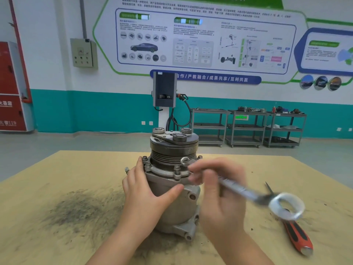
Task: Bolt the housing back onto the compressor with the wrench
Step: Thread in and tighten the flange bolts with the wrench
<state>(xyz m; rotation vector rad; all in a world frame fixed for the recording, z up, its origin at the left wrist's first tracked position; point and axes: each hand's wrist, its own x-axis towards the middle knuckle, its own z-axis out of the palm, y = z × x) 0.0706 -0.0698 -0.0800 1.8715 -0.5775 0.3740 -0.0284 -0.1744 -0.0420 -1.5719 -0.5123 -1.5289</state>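
The compressor [172,197] stood upright on the desk [57,217], its housing [168,175] seated on top with bolts [177,170] poking up round the flange. My left hand [147,190] wrapped the body, thumb across the front, steadying it. My right hand [219,190] held the wrench [240,190] by its shank, the small ring end hovering near a flange bolt on the right; blur hid whether it was seated. I judged it best to drop the ring fully over the head, keep the shank level, and tighten the bolts evenly in turn. A screwdriver [296,234] lay to my right.
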